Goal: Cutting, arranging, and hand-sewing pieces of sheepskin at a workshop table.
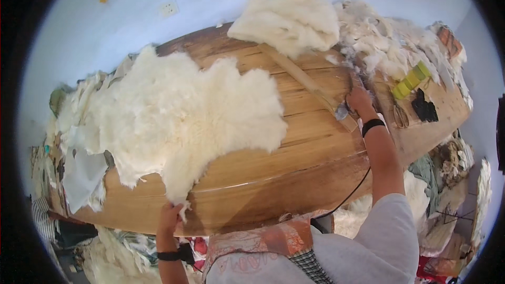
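Observation:
A large cream sheepskin (158, 110) lies wool side up across the left and middle of the wooden table. One narrow leg of it reaches to the near edge. There my left hand (169, 218) is closed on the tip of that leg, with a wisp of wool beside the fingers. My right hand (360, 100) is stretched far out to the right, its fingers curled. A dark, slim shape shows just beyond it, but what it holds is unclear. A long wooden strip (302, 76) lies close by, with a small greyish object (342, 111) on its near end.
A folded fleece (286, 21) rests at the back, beside heaped wool scraps (386, 39). A yellow-green block (411, 80), scissors (400, 115) and a black item (424, 106) lie at the right. White sheets (84, 176) hang over the left edge. Hides lie below the table.

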`<state>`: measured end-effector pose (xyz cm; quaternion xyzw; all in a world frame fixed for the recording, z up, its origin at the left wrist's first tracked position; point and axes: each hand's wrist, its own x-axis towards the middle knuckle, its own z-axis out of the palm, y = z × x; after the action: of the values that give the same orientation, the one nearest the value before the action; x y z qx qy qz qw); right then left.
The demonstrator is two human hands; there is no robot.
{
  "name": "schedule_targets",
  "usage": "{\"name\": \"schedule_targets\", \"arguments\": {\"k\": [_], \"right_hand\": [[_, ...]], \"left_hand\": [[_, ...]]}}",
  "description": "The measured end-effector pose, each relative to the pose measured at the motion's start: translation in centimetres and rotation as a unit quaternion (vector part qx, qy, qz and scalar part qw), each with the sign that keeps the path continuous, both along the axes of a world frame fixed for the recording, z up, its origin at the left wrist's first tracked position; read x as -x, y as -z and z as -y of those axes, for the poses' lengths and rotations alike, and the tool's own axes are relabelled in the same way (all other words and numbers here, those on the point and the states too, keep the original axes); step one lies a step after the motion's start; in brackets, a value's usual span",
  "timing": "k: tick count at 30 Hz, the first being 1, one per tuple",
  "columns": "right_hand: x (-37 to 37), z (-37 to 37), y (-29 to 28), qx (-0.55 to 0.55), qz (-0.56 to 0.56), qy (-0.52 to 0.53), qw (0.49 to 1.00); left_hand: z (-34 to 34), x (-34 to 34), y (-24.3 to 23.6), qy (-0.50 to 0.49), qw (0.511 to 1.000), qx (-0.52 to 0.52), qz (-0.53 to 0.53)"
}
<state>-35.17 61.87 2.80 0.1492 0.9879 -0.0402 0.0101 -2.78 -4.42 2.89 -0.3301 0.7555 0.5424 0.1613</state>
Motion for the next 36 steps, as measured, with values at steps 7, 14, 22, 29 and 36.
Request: {"name": "schedule_targets", "arguments": {"k": [7,14,22,29,36], "right_hand": [[0.8,-2.1,1.6,0.008,0.037,-0.013,0.999],[0.3,-1.0,0.0,0.048,-0.009,0.049,0.998],[-8.6,2.5,-8.2,0.226,-0.176,-0.061,0.956],[-13.9,9.4,-10.0,0.293,-0.130,-0.058,0.945],[-13.8,12.7,-6.8,0.341,-0.072,-0.089,0.933]], "left_hand": [[1.6,2.4,-1.8,0.097,0.782,0.588,-0.186],[-15.9,17.8,2.2,0.356,0.739,0.504,-0.271],[-22.5,26.0,1.6,0.379,0.765,0.463,-0.239],[-24.4,30.5,0.8,0.403,0.755,0.490,-0.165],[-24.7,25.7,2.5,0.459,0.742,0.389,-0.295]]}}
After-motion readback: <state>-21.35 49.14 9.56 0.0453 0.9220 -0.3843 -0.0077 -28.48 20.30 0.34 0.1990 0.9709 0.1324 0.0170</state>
